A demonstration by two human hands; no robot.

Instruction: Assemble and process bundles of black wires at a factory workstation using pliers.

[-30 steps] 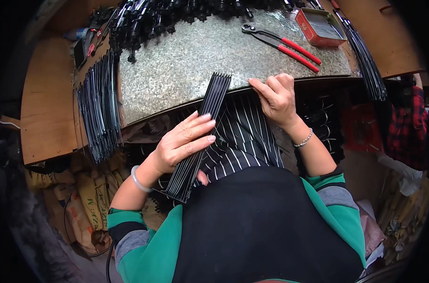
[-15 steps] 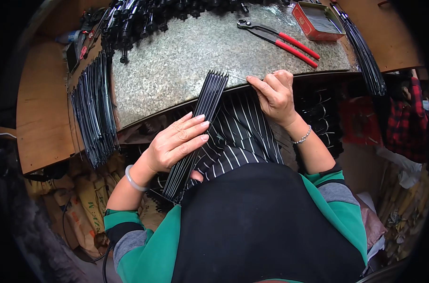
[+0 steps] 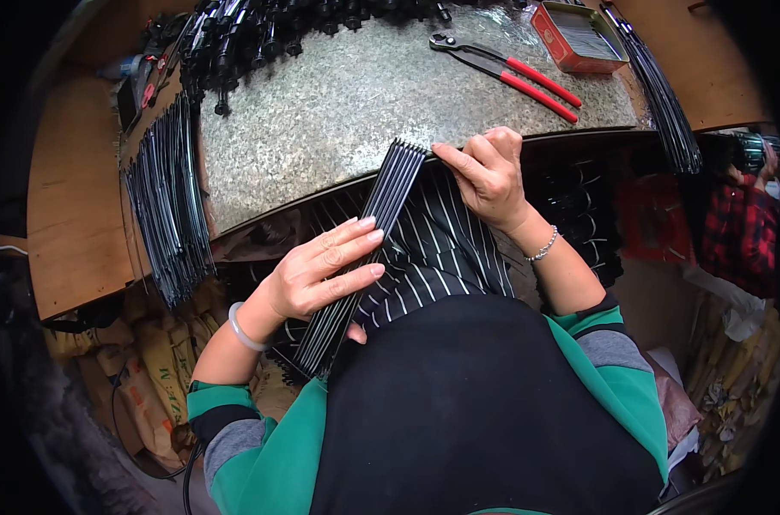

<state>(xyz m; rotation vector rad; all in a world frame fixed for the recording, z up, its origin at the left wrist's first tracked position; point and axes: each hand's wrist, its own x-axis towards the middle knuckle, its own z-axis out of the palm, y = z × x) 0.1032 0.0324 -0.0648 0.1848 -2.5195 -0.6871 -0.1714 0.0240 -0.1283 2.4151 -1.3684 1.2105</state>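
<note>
My left hand [image 3: 325, 268] lies across a flat row of slim black metal rods [image 3: 397, 184] that look like umbrella ribs. Its fingers rest on top and the thumb shows beneath, so the row is gripped between them. The rods slant over my striped lap, with pointed tips reaching the front edge of the stone-topped table [image 3: 295, 146]. My right hand [image 3: 493, 176] is closed in a pinch just right of those tips. It holds a thin pale wire, of which only a very short end is hard to make out at the fingertips.
Red-handled pliers [image 3: 527, 81] and a red tin [image 3: 579, 39] of thin pieces lie on the table. Black parts [image 3: 261, 34] are heaped at the back left. Rod bundles [image 3: 171, 202] hang over the left edge, others [image 3: 660, 94] at right. A person's checked sleeve [image 3: 737, 227] shows far right.
My right hand has moved slightly left, closer to the rod tips, and the visible length of wire has shortened. The rods' tips have shifted a little right and down.
</note>
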